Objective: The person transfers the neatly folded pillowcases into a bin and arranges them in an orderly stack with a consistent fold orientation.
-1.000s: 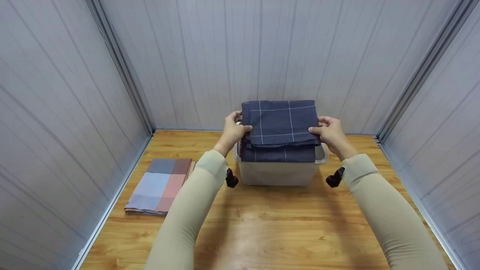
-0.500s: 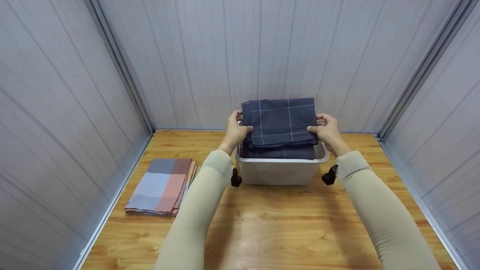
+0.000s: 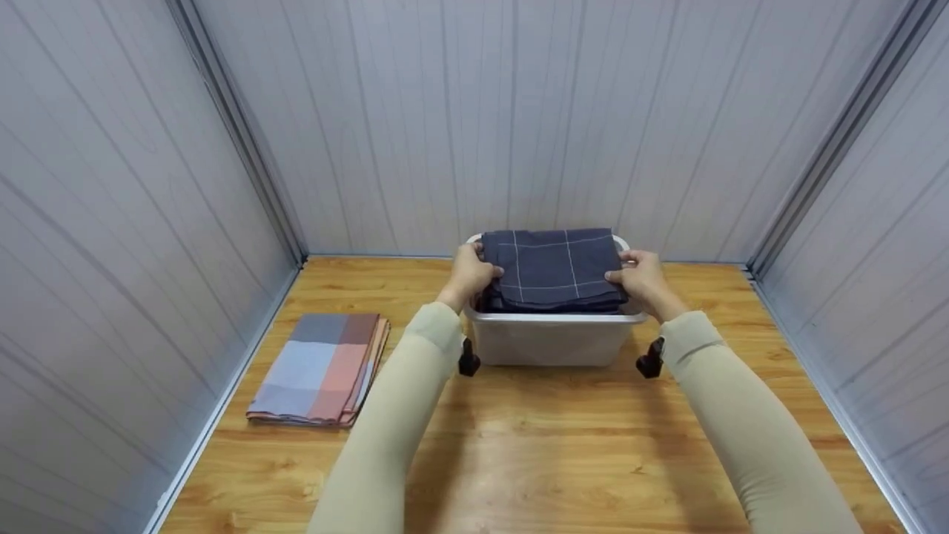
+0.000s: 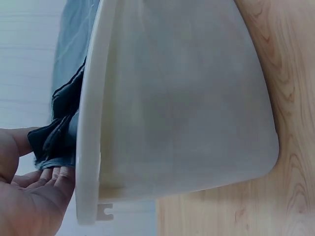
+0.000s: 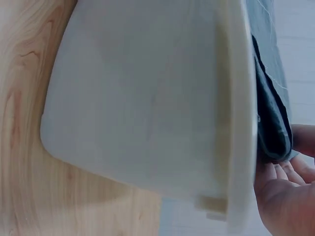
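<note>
A folded dark navy cloth (image 3: 545,263) with thin white grid lines lies level at the mouth of a whitish plastic bin (image 3: 552,341). My left hand (image 3: 471,273) grips its left edge, thumb on top and fingers beneath. At the opposite edge, my right hand (image 3: 643,280) pinches the cloth the same way. In the left wrist view the cloth's folded corner (image 4: 54,142) sits between thumb and fingers, just past the bin's rim. The right wrist view shows the other folded edge (image 5: 273,118) held likewise. What lies under the cloth inside the bin is mostly hidden.
On the wooden floor (image 3: 534,460) at left lies a folded checked cloth (image 3: 311,371) in blue, grey and pink. Panelled walls (image 3: 549,111) stand behind and on both sides, the back one close behind the bin.
Both hands have lowered the navy cloth, which was raised and tilted above the bin. It now lies flatter at rim level, and the bin's back rim shows.
</note>
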Demonstrator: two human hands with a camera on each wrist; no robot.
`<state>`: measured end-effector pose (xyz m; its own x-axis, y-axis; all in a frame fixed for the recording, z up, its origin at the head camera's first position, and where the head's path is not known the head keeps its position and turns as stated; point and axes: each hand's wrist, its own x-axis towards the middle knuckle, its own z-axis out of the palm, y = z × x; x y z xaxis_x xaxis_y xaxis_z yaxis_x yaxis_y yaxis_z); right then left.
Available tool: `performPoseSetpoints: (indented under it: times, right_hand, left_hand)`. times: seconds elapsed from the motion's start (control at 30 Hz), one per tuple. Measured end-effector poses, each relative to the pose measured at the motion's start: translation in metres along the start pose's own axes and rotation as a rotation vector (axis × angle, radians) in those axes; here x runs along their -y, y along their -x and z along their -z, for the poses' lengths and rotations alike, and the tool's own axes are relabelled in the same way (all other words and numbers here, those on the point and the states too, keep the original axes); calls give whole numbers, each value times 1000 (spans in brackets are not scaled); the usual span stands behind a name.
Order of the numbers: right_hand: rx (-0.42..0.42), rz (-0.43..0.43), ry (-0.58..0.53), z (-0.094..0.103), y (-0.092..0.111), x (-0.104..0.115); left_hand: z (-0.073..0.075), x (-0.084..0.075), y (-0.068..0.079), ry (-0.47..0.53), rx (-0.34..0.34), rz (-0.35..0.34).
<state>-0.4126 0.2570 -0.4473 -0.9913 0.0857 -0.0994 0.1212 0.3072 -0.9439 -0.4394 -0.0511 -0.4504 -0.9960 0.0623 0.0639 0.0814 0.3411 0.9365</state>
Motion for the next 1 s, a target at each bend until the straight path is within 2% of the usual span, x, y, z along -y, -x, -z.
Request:
performPoseSetpoints:
  times: [0.13,0.4,0.63,0.8,1.0]
  right_hand:
    - [31,-33,20,0,1,-4]
    - [28,-1,98,0,3,-4]
    - [72,-4,48,1,5,-1]
    - [72,-7,41,2,5,0]
    - [80,41,53,7,4,-1]
  left_hand:
    - [-1,2,2,-51,16,18]
    - [-1,3,4,-31,18,11]
    - [0,2,4,-18,12,28]
    - [2,3,4,-33,15,16]
    - [13,1,3,-37,6,10]
